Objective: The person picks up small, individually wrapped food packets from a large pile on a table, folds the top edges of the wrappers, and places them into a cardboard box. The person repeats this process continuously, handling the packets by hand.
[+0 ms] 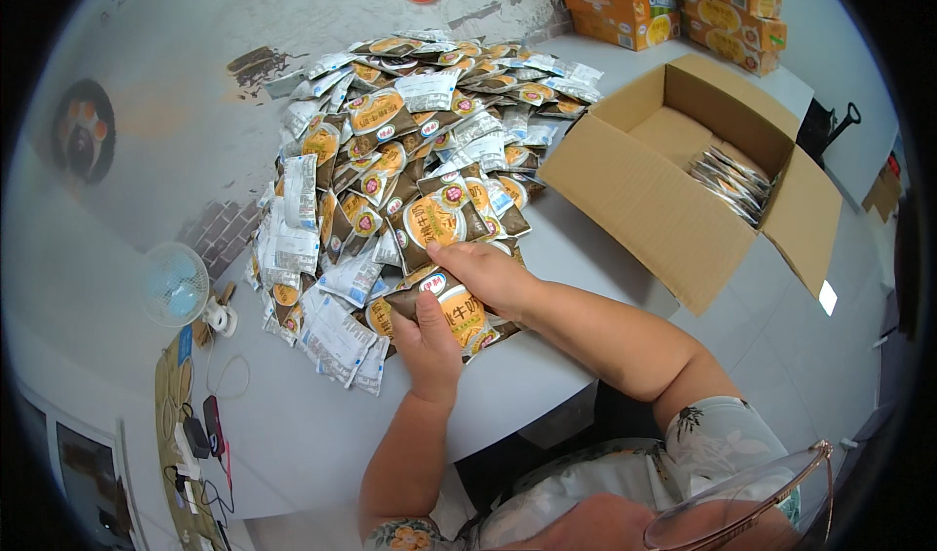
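Note:
My left hand (430,357) grips a brown and orange sealed food packet (467,322), thumb across its upper face. Just above it, my right hand (492,276) pinches the lower edge of another such packet (432,223). Both packets show their printed fronts and bear writing. Beyond the hands spreads a large heap of the same packets (381,115), some front up, others with their white backs (296,247) showing. To the right, a cardboard box (637,203) stands with its flaps spread. Inside it, several packets (732,183) stand on edge in a row at the right end.
Orange printed cartons (622,11) are stacked at the back right. On the left stand a small white fan (176,284) and a power strip (187,456) with cables and a dark device (214,426). The white table's (527,404) near edge runs before my body.

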`<state>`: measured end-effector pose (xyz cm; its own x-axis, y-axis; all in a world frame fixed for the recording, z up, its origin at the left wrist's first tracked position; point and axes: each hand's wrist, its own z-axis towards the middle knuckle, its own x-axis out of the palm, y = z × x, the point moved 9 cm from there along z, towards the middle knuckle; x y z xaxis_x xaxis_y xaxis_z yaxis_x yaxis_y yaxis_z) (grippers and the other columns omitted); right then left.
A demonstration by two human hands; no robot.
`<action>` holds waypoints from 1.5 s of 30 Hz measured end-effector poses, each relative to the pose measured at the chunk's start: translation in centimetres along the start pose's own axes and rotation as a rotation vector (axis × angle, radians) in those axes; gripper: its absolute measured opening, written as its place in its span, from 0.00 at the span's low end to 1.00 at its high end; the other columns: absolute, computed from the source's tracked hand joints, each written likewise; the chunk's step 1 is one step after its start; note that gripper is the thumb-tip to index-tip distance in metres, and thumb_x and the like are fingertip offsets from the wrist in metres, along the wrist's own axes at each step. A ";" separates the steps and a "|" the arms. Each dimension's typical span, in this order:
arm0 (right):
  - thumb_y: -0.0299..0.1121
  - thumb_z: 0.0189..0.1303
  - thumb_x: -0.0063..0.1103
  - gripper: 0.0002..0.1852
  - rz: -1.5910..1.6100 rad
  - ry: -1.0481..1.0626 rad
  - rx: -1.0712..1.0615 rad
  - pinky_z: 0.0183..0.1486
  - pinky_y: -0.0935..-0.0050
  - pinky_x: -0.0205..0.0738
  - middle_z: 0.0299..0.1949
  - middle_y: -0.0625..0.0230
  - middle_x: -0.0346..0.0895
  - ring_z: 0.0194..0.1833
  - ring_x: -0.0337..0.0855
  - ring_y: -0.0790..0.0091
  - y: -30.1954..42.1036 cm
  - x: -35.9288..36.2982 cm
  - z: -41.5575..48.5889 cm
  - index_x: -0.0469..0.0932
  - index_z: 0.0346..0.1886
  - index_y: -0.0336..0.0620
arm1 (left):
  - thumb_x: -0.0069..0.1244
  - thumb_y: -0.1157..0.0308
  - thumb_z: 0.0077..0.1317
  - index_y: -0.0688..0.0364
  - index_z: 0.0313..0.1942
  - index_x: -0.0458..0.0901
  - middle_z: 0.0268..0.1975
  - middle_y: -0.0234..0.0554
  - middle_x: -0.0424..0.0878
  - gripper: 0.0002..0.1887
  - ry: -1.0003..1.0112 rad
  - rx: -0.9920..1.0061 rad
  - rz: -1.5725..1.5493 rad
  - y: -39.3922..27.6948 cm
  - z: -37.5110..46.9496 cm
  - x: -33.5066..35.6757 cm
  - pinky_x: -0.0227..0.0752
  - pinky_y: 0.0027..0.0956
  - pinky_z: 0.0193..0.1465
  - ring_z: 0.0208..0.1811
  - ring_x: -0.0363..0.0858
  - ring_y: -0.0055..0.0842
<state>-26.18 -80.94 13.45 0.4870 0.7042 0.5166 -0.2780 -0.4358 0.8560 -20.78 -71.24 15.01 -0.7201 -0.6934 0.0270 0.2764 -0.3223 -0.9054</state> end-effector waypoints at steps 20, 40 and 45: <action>0.56 0.63 0.58 0.25 -0.009 -0.139 -0.069 0.28 0.78 0.66 0.22 0.72 0.70 0.25 0.69 0.79 1.4 -1.1 -0.7 0.72 0.24 0.42 | 0.42 0.57 0.73 0.69 0.50 0.69 0.47 0.42 0.76 0.20 0.104 0.047 0.098 0.1 -0.3 0.1 0.69 0.30 0.51 0.46 0.74 0.23; 0.55 0.59 0.61 0.26 -0.858 0.115 -0.402 0.42 0.65 0.75 0.34 0.57 0.81 0.37 0.82 0.60 1.2 3.0 -2.5 0.78 0.44 0.39 | 0.32 0.48 0.75 0.64 0.56 0.64 0.51 0.43 0.74 0.26 -0.157 -0.028 -0.382 -0.6 1.2 -3.1 0.72 0.32 0.53 0.49 0.76 0.27; 0.57 0.58 0.60 0.27 -0.907 0.212 -0.155 0.50 0.61 0.74 0.41 0.52 0.83 0.44 0.83 0.52 0.6 3.9 -3.0 0.78 0.52 0.46 | 0.34 0.51 0.76 0.63 0.56 0.68 0.50 0.42 0.77 0.24 -0.141 -0.062 -0.283 0.2 1.7 -3.9 0.74 0.31 0.49 0.47 0.79 0.26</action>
<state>-26.94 -76.77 16.00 0.4149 0.8318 -0.3687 0.0184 0.3975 0.9174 -16.87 -69.70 15.39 -0.6661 -0.6656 0.3365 0.0352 -0.4787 -0.8773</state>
